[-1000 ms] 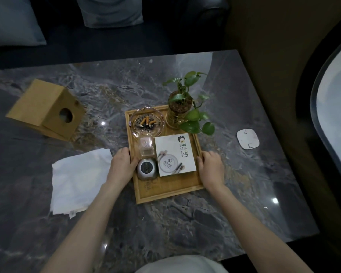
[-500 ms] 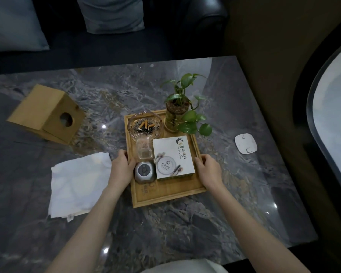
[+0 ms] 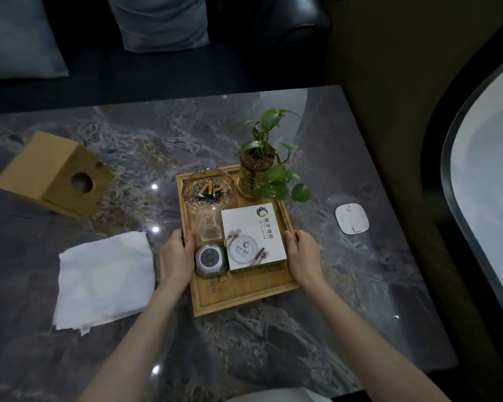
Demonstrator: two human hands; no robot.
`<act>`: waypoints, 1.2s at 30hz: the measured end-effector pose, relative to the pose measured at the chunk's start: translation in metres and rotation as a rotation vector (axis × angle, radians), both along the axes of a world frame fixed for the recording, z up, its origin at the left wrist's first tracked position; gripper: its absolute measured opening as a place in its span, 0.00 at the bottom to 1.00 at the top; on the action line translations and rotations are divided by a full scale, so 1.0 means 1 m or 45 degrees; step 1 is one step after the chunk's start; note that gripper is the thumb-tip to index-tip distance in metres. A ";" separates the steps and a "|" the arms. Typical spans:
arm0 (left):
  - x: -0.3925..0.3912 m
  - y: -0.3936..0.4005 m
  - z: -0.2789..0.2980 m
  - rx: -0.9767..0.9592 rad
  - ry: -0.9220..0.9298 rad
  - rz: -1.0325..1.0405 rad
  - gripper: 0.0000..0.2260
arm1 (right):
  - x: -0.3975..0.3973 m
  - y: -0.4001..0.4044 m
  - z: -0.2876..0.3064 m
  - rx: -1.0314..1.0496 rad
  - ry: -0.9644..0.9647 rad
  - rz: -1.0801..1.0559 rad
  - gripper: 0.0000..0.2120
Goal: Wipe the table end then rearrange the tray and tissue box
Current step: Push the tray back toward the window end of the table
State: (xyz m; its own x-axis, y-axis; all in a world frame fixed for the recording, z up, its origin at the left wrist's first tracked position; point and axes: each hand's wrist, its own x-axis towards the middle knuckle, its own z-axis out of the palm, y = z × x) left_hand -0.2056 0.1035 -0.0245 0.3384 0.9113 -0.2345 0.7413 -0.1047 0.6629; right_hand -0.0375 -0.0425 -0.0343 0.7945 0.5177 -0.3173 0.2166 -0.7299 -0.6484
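A wooden tray (image 3: pixel 244 297) lies on the dark marble table (image 3: pixel 273 349). It carries a glass ashtray with butts (image 3: pixel 207 190), a potted green plant (image 3: pixel 259 172), a white printed box (image 3: pixel 252 236), a small clear glass (image 3: pixel 208 227) and a round silver device (image 3: pixel 209 259). My left hand (image 3: pixel 176 256) grips the tray's left rim. My right hand (image 3: pixel 302 255) grips its right rim. A wooden tissue box (image 3: pixel 54 175) lies tipped on its side at the far left, round hole facing me. A white cloth (image 3: pixel 105 278) lies flat left of the tray.
A white rounded flat pad (image 3: pixel 352 219) sits on the table right of the tray. A dark sofa with grey cushions (image 3: pixel 163 21) runs along the table's far edge. The table's right edge borders a brown floor strip and a curved pale surface (image 3: pixel 488 198).
Both hands stay on the tray's rims. The tray has shifted slightly to the left and toward me, turning a little on the table.
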 end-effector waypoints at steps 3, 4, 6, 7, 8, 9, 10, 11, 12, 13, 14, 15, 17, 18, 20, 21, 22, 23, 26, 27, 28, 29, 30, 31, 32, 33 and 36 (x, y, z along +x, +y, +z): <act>0.017 -0.010 0.008 0.039 -0.022 -0.017 0.12 | 0.015 -0.009 0.004 0.055 -0.023 0.006 0.12; 0.023 -0.013 0.010 0.059 -0.035 -0.024 0.12 | 0.021 -0.013 0.007 0.076 -0.038 0.011 0.12; 0.036 -0.019 0.012 0.090 -0.060 -0.026 0.12 | 0.035 -0.020 0.012 0.107 -0.068 0.010 0.12; 0.043 -0.022 0.012 0.094 -0.076 -0.026 0.13 | 0.043 -0.024 0.014 0.121 -0.087 0.006 0.12; 0.051 -0.025 0.013 0.089 -0.094 -0.023 0.13 | 0.051 -0.027 0.016 0.128 -0.109 0.002 0.13; 0.060 -0.029 0.013 0.083 -0.110 -0.022 0.13 | 0.060 -0.031 0.018 0.124 -0.130 0.000 0.13; 0.069 -0.033 0.012 0.084 -0.121 -0.025 0.14 | 0.068 -0.035 0.019 0.115 -0.146 -0.001 0.14; 0.078 -0.037 0.013 0.088 -0.128 -0.029 0.14 | 0.077 -0.040 0.020 0.110 -0.149 -0.001 0.15; 0.087 -0.041 0.013 0.092 -0.132 -0.033 0.13 | 0.086 -0.045 0.020 0.120 -0.148 -0.002 0.15; 0.095 -0.045 0.013 0.095 -0.134 -0.035 0.13 | 0.094 -0.050 0.021 0.134 -0.146 -0.004 0.15; 0.104 -0.050 0.013 0.095 -0.139 -0.036 0.13 | 0.102 -0.055 0.022 0.147 -0.149 -0.008 0.14; 0.112 -0.054 0.014 0.091 -0.149 -0.039 0.12 | 0.109 -0.060 0.023 0.155 -0.157 -0.014 0.14; 0.127 -0.062 0.013 0.079 -0.177 -0.047 0.12 | 0.124 -0.070 0.024 0.153 -0.196 -0.019 0.13; 0.134 -0.066 0.012 0.073 -0.184 -0.052 0.11 | 0.131 -0.074 0.023 0.144 -0.217 -0.018 0.12; 0.148 -0.073 0.010 0.066 -0.183 -0.066 0.10 | 0.143 -0.083 0.019 0.122 -0.228 -0.025 0.13; 0.154 -0.076 0.009 0.063 -0.183 -0.070 0.09 | 0.149 -0.088 0.018 0.115 -0.222 -0.029 0.13; 0.160 -0.079 0.008 0.063 -0.185 -0.077 0.09 | 0.154 -0.093 0.016 0.113 -0.216 -0.035 0.13; 0.166 -0.083 0.006 0.066 -0.187 -0.086 0.09 | 0.159 -0.097 0.015 0.113 -0.213 -0.044 0.13; 0.177 -0.089 0.000 0.077 -0.180 -0.118 0.10 | 0.167 -0.108 0.012 0.117 -0.229 -0.072 0.12; 0.182 -0.091 -0.002 0.077 -0.177 -0.132 0.10 | 0.170 -0.112 0.011 0.110 -0.227 -0.081 0.12; 0.185 -0.093 -0.003 0.075 -0.172 -0.140 0.10 | 0.172 -0.115 0.008 0.104 -0.218 -0.087 0.13; 0.188 -0.095 -0.005 0.069 -0.168 -0.142 0.10 | 0.174 -0.117 0.006 0.102 -0.207 -0.091 0.13; 0.191 -0.096 -0.006 0.058 -0.164 -0.140 0.11 | 0.176 -0.119 0.004 0.103 -0.197 -0.095 0.13; 0.194 -0.097 -0.007 0.048 -0.159 -0.138 0.11 | 0.177 -0.121 0.002 0.104 -0.188 -0.098 0.13; 0.196 -0.098 -0.009 0.039 -0.152 -0.138 0.11 | 0.179 -0.122 0.001 0.102 -0.180 -0.101 0.13; 0.198 -0.099 -0.011 0.034 -0.145 -0.139 0.11 | 0.180 -0.123 -0.001 0.099 -0.173 -0.102 0.13; 0.202 -0.102 -0.016 0.037 -0.126 -0.151 0.10 | 0.184 -0.125 -0.005 0.091 -0.154 -0.108 0.14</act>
State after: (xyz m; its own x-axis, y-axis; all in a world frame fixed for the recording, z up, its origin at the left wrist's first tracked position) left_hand -0.0035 0.0013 -0.0401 0.4645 0.8693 -0.1687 0.6537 -0.2082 0.7275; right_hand 0.1466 -0.1675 -0.0396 0.8664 0.4652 -0.1813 0.2361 -0.7017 -0.6722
